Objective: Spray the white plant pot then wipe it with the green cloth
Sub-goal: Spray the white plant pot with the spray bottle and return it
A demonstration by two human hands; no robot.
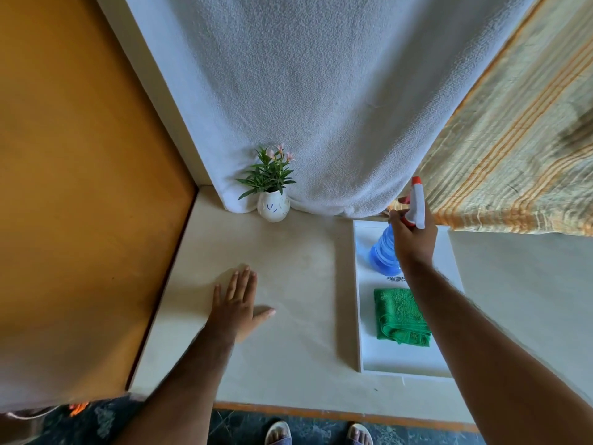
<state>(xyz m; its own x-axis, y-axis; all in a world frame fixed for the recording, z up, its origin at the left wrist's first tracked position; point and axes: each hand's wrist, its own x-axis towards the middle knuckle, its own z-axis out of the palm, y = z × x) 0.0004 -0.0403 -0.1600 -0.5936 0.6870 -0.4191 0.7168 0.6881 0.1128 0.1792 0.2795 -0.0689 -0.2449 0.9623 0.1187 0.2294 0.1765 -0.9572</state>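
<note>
1. Left hand spread flat on worktop, left of white tray.
2. White plant pot, blue marks, leafy pink-flowered plant, beyond tray's far-left corner.
3. In tray: blue spray bottle gripped by right hand; folded green cloth nearer.

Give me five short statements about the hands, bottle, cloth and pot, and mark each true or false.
1. The right hand grips the spray bottle. True.
2. The green cloth lies in the white tray. True.
3. The left hand holds the cloth. False: it rests flat and open on the table.
4. The white plant pot stands in the tray. False: it stands on the table by the white towel.
5. The pot holds a green plant. True.
</note>
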